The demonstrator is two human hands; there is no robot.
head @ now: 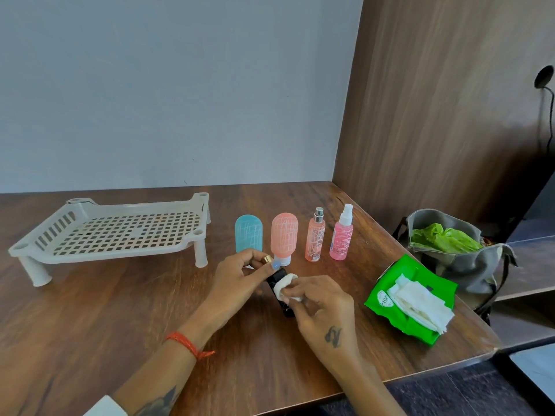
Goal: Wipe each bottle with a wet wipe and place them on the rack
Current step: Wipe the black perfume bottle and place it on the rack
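So far the rack (120, 232) holds no bottle, so the task looks to be at its very start, with the first bottle being cleaned. Just in front of the rack's right legs, the left hand (240, 274) grips the gold-capped end of a black bottle (280, 291), fingers curled round it, while the right hand (321, 301) pinches a folded wet wipe (286, 285) against the bottle's side. Four more wait untouched in a row right of the rack: a blue bottle (248, 237), a peach bottle (283, 237), a slim pink spray (315, 235) and a pink mist bottle (341, 235). Further right of the rack lies the green wipe pack (411, 295), open on the desk (120, 310); only "100" reads on it, the rest being too small.
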